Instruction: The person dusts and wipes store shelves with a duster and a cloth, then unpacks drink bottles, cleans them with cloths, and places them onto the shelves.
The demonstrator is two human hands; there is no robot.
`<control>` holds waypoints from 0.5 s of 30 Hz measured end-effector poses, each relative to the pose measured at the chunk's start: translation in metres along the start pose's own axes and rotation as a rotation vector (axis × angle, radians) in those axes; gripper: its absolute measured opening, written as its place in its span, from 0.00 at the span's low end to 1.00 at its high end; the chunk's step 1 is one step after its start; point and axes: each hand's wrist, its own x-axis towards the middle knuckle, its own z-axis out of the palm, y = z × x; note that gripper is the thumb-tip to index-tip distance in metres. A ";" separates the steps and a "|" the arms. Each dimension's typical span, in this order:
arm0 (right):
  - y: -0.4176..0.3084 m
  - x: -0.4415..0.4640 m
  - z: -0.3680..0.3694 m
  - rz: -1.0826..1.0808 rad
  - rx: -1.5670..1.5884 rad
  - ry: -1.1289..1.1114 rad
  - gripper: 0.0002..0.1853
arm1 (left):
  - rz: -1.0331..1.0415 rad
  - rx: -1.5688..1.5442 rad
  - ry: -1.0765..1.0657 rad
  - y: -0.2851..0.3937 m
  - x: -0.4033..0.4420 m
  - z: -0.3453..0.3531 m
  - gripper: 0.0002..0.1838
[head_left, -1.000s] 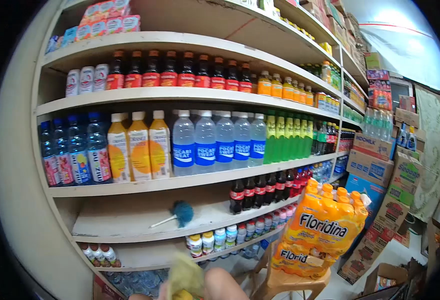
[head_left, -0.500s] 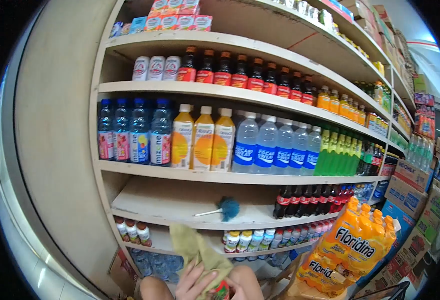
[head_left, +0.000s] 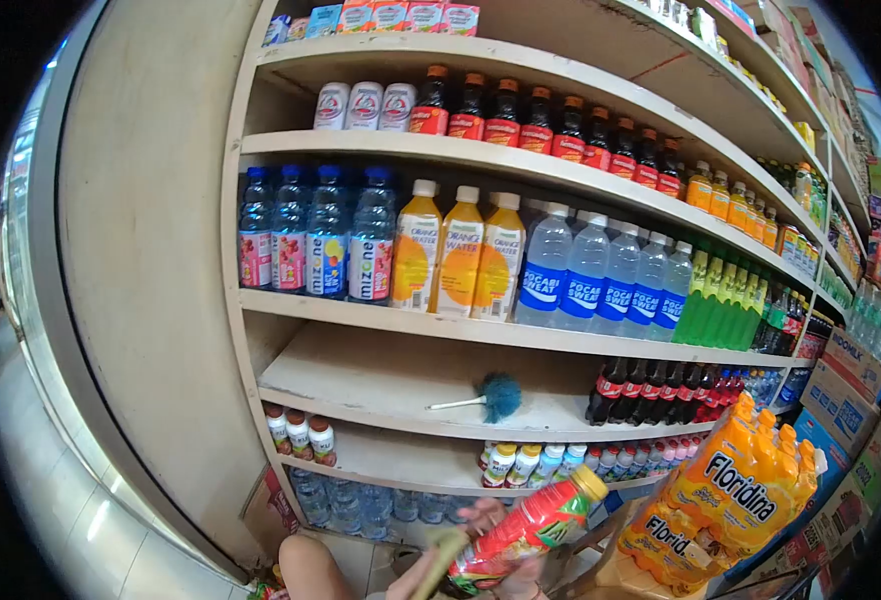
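A red bottle with a yellow cap and green markings (head_left: pixel 536 528) is tilted at the bottom centre, cap toward the upper right. My right hand (head_left: pixel 526 580) grips it from below, partly hidden by the bottle. My left hand (head_left: pixel 423 572) is at the bottle's lower left side, closed on an olive-green cloth (head_left: pixel 443 558) that is blurred and seen nearly edge-on. Blurred fingers show behind the bottle. Above the hands, a blue duster with a white handle (head_left: pixel 501 398) lies on a shelf board.
White shelving (head_left: pixel 401 320) holds rows of drinks, with orange water cartons (head_left: pixel 458 255) and Pocari Sweat bottles (head_left: pixel 586 270) among them. Wrapped Floridina packs (head_left: pixel 731 490) stand close on my right. Cardboard boxes (head_left: pixel 831 390) are stacked behind them. My bare knee (head_left: pixel 309 570) is at lower left.
The red bottle, mostly covered by the cloth before, has come up into view and tilted right. The cloth has dropped lower beside it. The camera view has shifted, moving the shelves rightward.
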 end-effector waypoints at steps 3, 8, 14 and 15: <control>0.001 -0.007 0.009 -0.084 -0.138 -0.157 0.31 | -0.424 -0.252 0.172 -0.006 0.001 -0.005 0.25; 0.040 -0.007 -0.002 -0.063 -0.346 -0.173 0.24 | -0.614 -0.298 0.397 -0.009 0.014 -0.018 0.14; 0.086 0.032 0.003 0.201 -0.402 -0.023 0.26 | -0.390 0.163 0.523 -0.020 0.019 -0.064 0.10; 0.085 0.048 0.009 0.329 -0.251 -0.018 0.26 | -0.400 0.156 0.490 -0.032 0.023 -0.078 0.09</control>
